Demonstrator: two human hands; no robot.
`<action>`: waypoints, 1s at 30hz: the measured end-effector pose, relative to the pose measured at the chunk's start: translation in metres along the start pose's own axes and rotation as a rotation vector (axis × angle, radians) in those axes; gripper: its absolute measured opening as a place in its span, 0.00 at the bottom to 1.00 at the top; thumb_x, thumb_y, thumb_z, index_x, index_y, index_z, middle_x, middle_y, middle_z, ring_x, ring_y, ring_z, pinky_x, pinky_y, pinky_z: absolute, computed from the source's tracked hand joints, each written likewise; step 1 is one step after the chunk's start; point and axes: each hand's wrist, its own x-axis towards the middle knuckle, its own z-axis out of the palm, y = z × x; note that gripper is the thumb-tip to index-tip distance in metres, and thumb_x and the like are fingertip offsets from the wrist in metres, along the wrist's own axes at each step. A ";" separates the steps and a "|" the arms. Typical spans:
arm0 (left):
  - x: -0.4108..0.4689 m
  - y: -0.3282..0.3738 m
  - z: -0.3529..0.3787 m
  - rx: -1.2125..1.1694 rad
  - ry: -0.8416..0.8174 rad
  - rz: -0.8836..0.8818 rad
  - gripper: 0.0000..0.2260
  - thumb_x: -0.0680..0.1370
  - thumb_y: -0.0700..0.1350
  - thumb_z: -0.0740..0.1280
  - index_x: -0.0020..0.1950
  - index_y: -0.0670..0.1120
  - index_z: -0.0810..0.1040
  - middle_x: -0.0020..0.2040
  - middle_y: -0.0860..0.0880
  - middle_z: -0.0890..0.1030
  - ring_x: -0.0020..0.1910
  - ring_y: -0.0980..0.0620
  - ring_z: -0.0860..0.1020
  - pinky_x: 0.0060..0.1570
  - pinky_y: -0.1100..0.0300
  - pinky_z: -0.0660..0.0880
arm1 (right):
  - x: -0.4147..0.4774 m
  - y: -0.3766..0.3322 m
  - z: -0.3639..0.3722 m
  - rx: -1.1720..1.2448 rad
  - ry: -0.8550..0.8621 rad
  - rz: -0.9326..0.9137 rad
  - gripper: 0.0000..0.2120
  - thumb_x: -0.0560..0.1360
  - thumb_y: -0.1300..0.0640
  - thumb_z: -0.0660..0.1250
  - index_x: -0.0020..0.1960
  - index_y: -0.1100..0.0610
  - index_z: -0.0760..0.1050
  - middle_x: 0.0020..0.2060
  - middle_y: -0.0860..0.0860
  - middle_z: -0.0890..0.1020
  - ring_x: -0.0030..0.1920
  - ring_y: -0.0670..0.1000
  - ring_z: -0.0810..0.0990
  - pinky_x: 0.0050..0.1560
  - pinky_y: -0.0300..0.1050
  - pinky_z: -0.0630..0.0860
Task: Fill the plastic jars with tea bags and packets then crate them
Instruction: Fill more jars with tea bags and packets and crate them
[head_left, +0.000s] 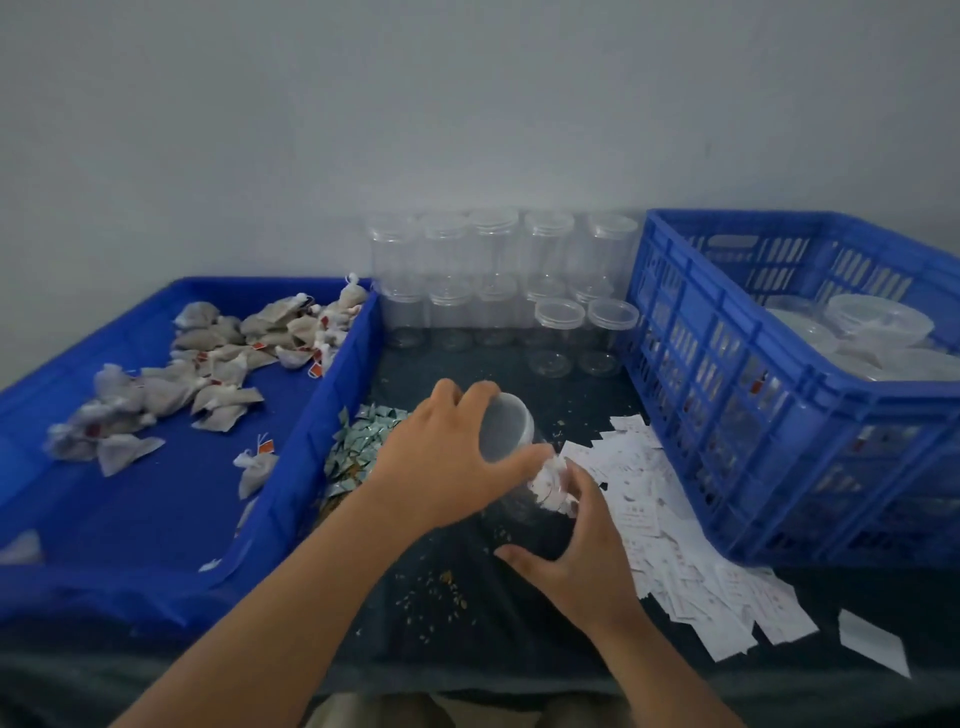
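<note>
Two hands are busy with one plastic jar (535, 514) in the lower middle of the frame, just above the dark worktop (467, 639). The right hand (582, 551) has its fingers curled round the clear body of the jar. The left hand (447, 457) grips a translucent lid (506, 426) at the mouth of the jar; whether the lid is seated, I cannot tell. Inside the jar some white content shows, a tea bag or packets, but the picture is too dim to say which. I judge this to be the closing step for this jar. The task looks well begun but far from finished. The blue crate (727, 405) at the right of the frame already holds several lidded jars (878, 325), while a stacked group of empty jars (493, 291) waits by the wall in the upper middle. Many tea bags (218, 364) lie in the blue tray (130, 509) at the left. A heap of green packets (358, 447) lies just beside the tray, and white packets (670, 525) are spread in front of the crate. Once closed, this jar should go into the crate.
</note>
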 end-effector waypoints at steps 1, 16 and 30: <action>-0.005 -0.004 0.000 0.037 -0.020 0.004 0.43 0.66 0.88 0.48 0.72 0.63 0.62 0.62 0.55 0.70 0.58 0.52 0.75 0.58 0.49 0.79 | -0.001 0.000 0.001 0.003 -0.003 -0.013 0.62 0.59 0.16 0.73 0.83 0.46 0.56 0.76 0.40 0.69 0.76 0.39 0.68 0.74 0.41 0.68; -0.026 -0.002 0.021 0.183 -0.064 0.491 0.36 0.74 0.79 0.59 0.75 0.61 0.66 0.66 0.54 0.69 0.65 0.52 0.69 0.60 0.52 0.75 | -0.004 -0.006 0.002 0.060 -0.128 -0.217 0.44 0.66 0.39 0.83 0.73 0.33 0.61 0.60 0.36 0.81 0.56 0.40 0.84 0.51 0.37 0.82; -0.040 0.021 0.027 0.189 0.093 0.095 0.36 0.74 0.81 0.49 0.64 0.55 0.74 0.53 0.51 0.74 0.54 0.50 0.74 0.49 0.55 0.73 | -0.006 -0.012 0.002 -0.061 -0.056 -0.240 0.38 0.67 0.29 0.79 0.69 0.42 0.69 0.57 0.34 0.79 0.55 0.39 0.81 0.50 0.33 0.79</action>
